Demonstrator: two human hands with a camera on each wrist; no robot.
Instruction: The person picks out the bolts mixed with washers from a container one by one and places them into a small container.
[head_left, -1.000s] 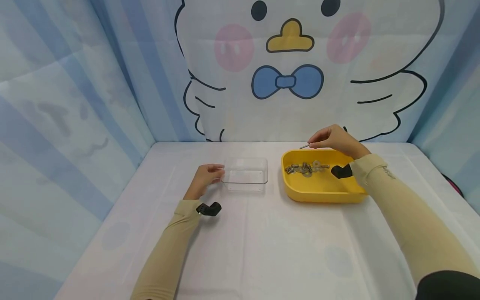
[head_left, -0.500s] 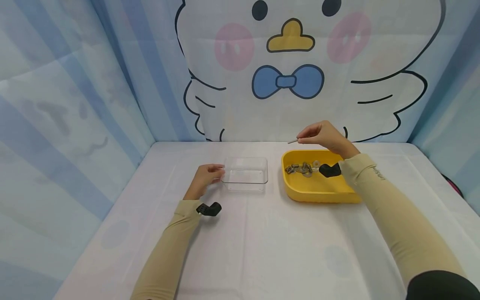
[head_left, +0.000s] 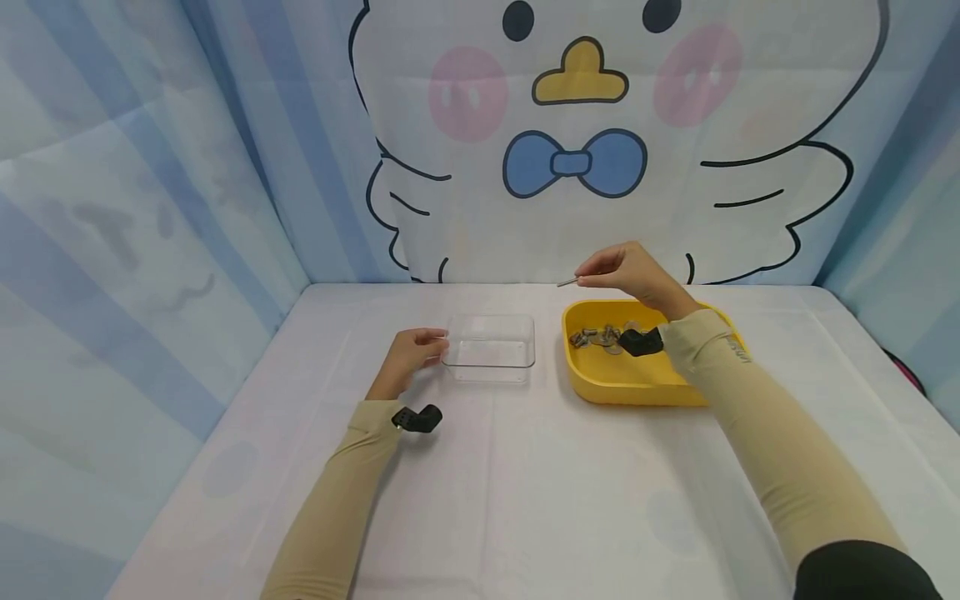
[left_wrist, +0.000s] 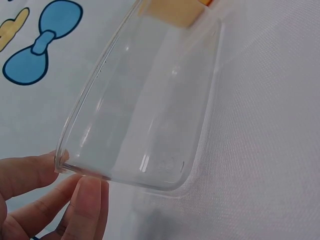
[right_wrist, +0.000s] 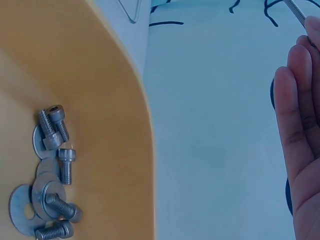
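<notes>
Above the far-left corner of the shallow yellow plastic tray (head_left: 637,387), the right hand (head_left: 633,273) held a thin grey metal bolt (head_left: 567,282) pinched between thumb and fingertips, its free end pointing left toward the clear rectangular plastic box (head_left: 491,343). The bolt hung in the air between tray and box, touching neither. The left hand (head_left: 408,357) gripped the box's near-left corner, its fingers (left_wrist: 87,205) curled against the wall and rim, as the left wrist view showed. The box stood on the white cloth-covered table (head_left: 525,483) just beside the tray.

To do this step well, I judged that the pinch should be kept firm and the bolt roughly level, carried clear over the box's right wall and released low over the floor so it would not bounce out. The left hand needed only to steady the box. More small steel bolts and washers (right_wrist: 47,185) lay heaped in the tray.
</notes>
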